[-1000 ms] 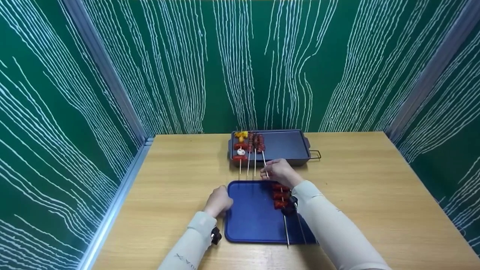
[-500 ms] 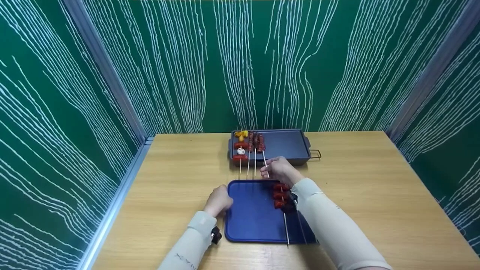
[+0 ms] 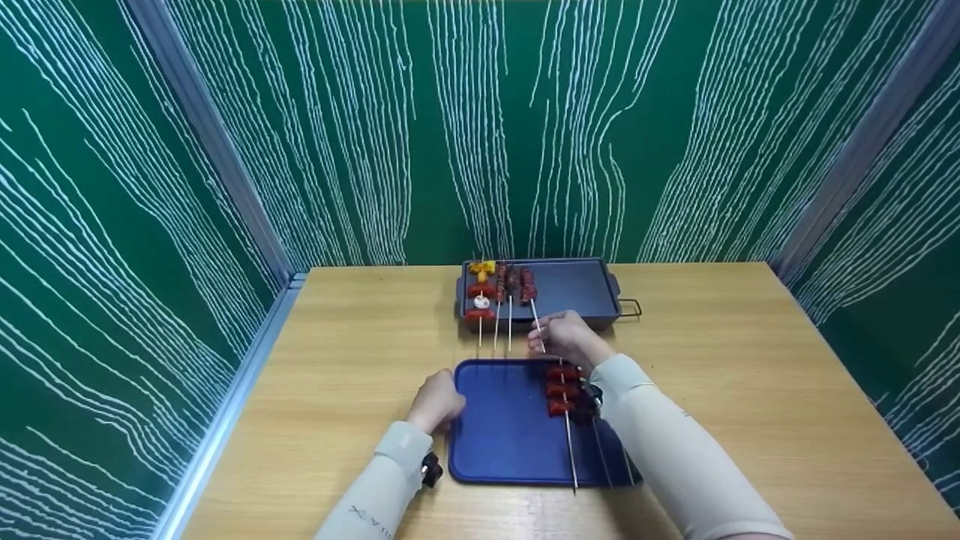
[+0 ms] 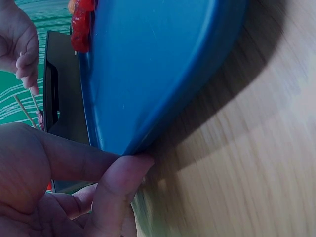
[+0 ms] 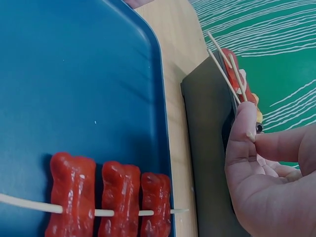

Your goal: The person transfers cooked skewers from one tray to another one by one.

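At the front edge of the grill, my right hand [image 3: 568, 335] pinches the bare stick end of a dark red meat skewer [image 3: 529, 286]. Its meat lies over the dark griddle plate [image 3: 574, 289], slightly apart from the neighbouring meat skewer [image 3: 512, 281]. My left hand [image 3: 437, 403] holds the left rim of the blue tray [image 3: 502, 431]; in the left wrist view, thumb and forefinger pinch the tray's rim [image 4: 143, 131]. Red sausage-like pieces on a stick [image 5: 121, 197] lie on the tray's right side, below my right wrist. My right sleeve partly hides other sticks there.
A mixed skewer [image 3: 481, 291] with yellow, red and white pieces lies at the grill's left end. Several stick ends overhang the grill's front. A wire handle [image 3: 631, 308] sticks out at its right. Green panels with white lines [image 3: 480, 135] rise behind the wooden table [image 3: 360, 330].
My right hand has shifted a little to the right with the meat skewer, widening the gap to the skewer beside it. The left hand and tray have stayed put.
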A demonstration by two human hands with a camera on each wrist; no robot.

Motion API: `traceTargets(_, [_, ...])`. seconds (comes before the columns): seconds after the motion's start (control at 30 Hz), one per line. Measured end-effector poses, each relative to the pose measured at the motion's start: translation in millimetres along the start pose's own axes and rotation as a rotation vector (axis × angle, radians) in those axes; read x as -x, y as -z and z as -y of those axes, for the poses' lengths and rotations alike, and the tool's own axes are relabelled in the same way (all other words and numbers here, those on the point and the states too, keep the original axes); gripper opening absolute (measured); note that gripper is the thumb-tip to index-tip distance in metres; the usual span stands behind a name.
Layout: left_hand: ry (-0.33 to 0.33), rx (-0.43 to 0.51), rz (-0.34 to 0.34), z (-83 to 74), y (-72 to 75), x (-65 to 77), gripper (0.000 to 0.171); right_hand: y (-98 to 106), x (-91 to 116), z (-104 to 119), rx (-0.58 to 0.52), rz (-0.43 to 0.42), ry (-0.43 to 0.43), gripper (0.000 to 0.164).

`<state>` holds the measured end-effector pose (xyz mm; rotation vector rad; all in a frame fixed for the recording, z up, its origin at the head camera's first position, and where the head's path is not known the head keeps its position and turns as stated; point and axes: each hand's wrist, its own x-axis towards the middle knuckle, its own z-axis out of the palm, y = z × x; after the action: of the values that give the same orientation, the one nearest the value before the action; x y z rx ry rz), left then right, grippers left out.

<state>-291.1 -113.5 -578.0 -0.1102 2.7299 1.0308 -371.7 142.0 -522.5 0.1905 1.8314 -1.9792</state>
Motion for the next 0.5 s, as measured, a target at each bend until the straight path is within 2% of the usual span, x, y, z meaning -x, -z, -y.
traceTargets(0.07, [0.014,-0.014,0.001,-4.3,1.7,2.3,0.029,0.8,1.1,1.4,-0.015,-0.002,-0.001,0.024])
traceTargets(0.23, [0.02,-0.024,0.012,-3.6,0.2,1.6,0.033,4.9,3.9,2.2,-0.039,-0.001,-0.004,0.022])
traceTargets(0.5, [0.013,-0.02,-0.004,-5.4,0.8,3.6,0.032,9.9,10.1,6.9,-0.02,-0.008,-0.003,0.02])
